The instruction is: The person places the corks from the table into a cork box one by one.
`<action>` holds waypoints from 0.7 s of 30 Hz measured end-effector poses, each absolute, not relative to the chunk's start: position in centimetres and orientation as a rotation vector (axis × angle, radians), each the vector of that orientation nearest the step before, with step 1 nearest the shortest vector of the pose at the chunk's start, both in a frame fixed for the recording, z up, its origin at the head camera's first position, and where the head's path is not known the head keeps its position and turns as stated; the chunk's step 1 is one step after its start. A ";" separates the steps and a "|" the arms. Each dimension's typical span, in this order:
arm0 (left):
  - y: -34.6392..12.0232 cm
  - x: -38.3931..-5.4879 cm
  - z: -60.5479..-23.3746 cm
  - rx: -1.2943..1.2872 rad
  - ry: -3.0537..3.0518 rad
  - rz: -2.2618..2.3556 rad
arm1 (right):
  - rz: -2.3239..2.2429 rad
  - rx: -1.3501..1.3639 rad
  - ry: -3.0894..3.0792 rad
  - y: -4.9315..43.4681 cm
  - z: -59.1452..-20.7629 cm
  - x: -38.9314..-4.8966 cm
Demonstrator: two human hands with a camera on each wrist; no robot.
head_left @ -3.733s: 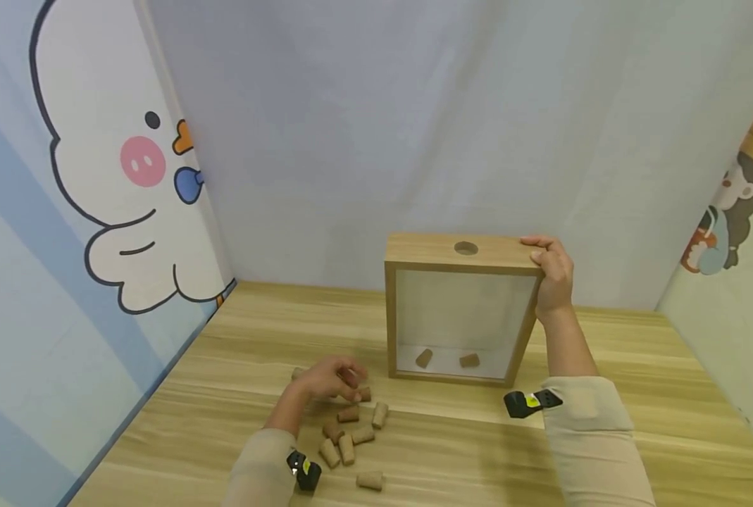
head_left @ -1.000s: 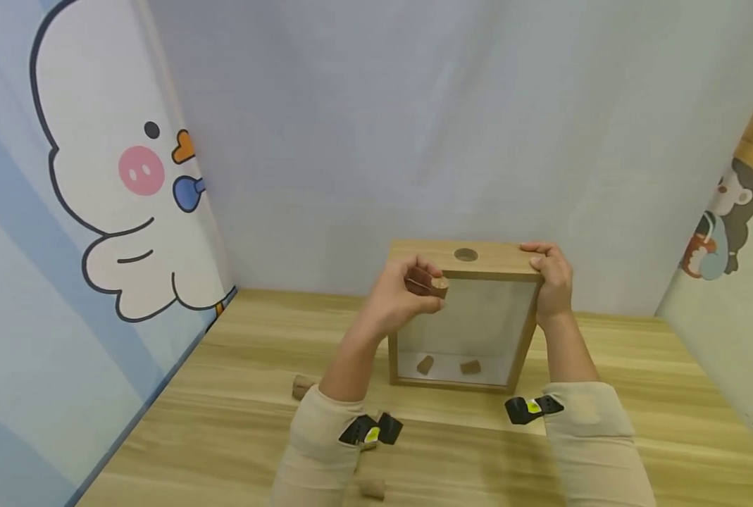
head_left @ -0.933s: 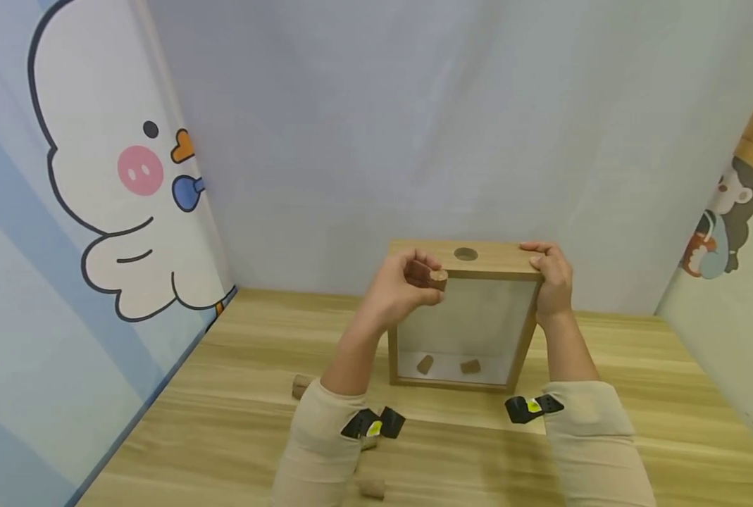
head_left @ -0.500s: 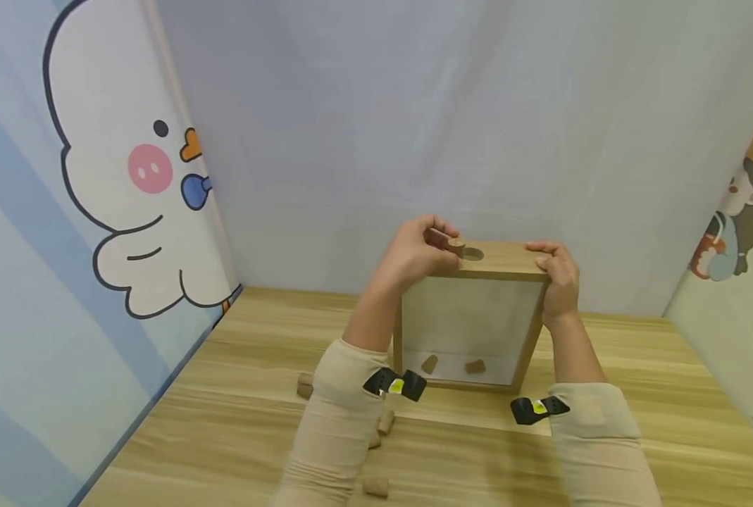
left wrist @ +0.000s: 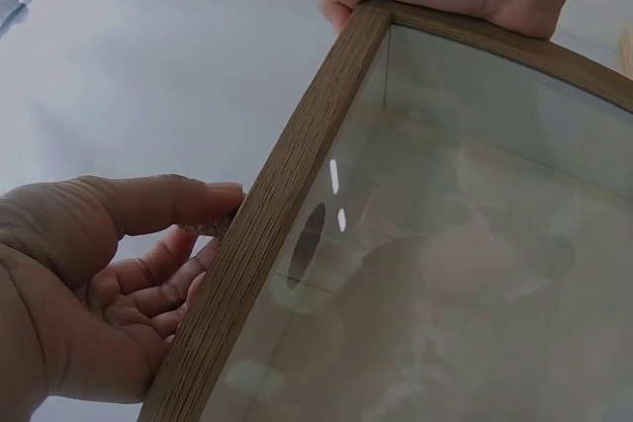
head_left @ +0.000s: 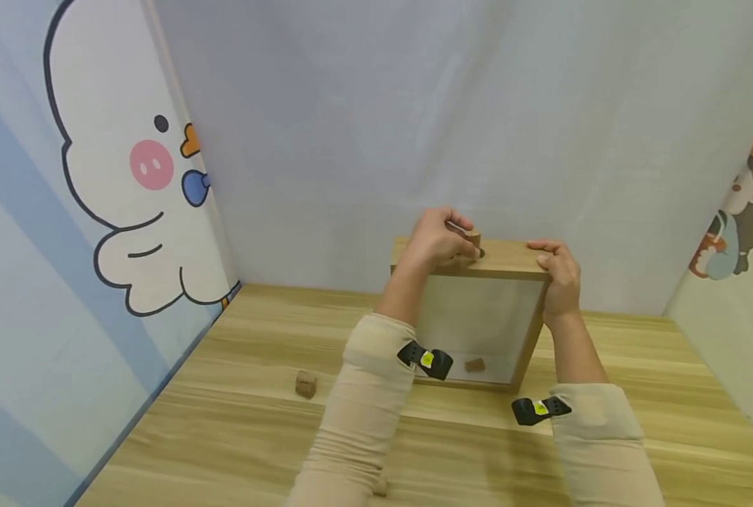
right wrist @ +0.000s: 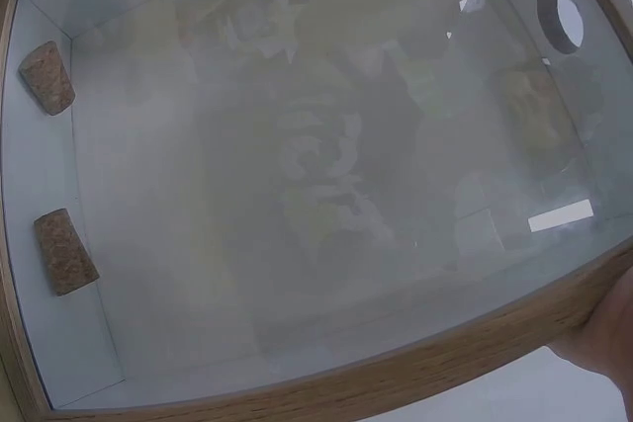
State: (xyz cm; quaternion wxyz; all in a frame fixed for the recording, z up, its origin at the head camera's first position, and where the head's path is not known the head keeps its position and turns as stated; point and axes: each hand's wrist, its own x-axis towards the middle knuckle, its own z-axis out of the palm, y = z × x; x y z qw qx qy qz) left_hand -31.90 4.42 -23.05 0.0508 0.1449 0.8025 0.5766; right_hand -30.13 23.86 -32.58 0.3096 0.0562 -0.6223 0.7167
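Note:
A wooden box frame (head_left: 509, 260) with a clear front stands upright on the table. My left hand (head_left: 442, 238) pinches a cork stopper (head_left: 473, 238) between thumb and fingers, right at the round hole in the frame's top. In the left wrist view, that hole (left wrist: 307, 246) shows through the clear panel, and the cork is mostly hidden by the thumb. My right hand (head_left: 560, 278) grips the frame's top right corner, fingers over the top. Two corks lie inside on the bottom, one cork (right wrist: 47, 78) and another cork (right wrist: 65, 252), in the right wrist view.
Loose corks (head_left: 306, 384) lie on the wooden table (head_left: 237, 422) to the left of the frame. Another cork (head_left: 381, 484) is partly hidden behind my left sleeve. A pale curtain (head_left: 325, 141) hangs behind the table, with printed side panels (head_left: 141, 162).
My left hand has left the loose corks with one cork, risen, and moved right to the hole in the frame's top. My right hand keeps its grip on the corner.

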 end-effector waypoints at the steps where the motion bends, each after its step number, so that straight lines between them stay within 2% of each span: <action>1: 4.4 -31.9 -23.1 0.434 2.441 1.757 | 1.892 0.146 -1.646 23.9 -32.6 -30.1; 9: 4.4 -31.7 -23.5 0.403 2.422 1.802 | 1.880 0.131 -1.661 24.0 -32.5 -29.8; 14: 4.1 -31.3 -24.0 0.489 2.467 1.811 | 1.886 0.137 -1.672 24.0 -32.4 -29.8; 17: 3.5 -30.9 -24.8 0.695 2.474 1.884 | 1.883 0.140 -1.673 23.9 -32.3 -29.8; 21: 2.5 -29.8 -26.5 1.222 2.530 1.875 | 1.887 0.156 -1.662 23.7 -32.3 -29.8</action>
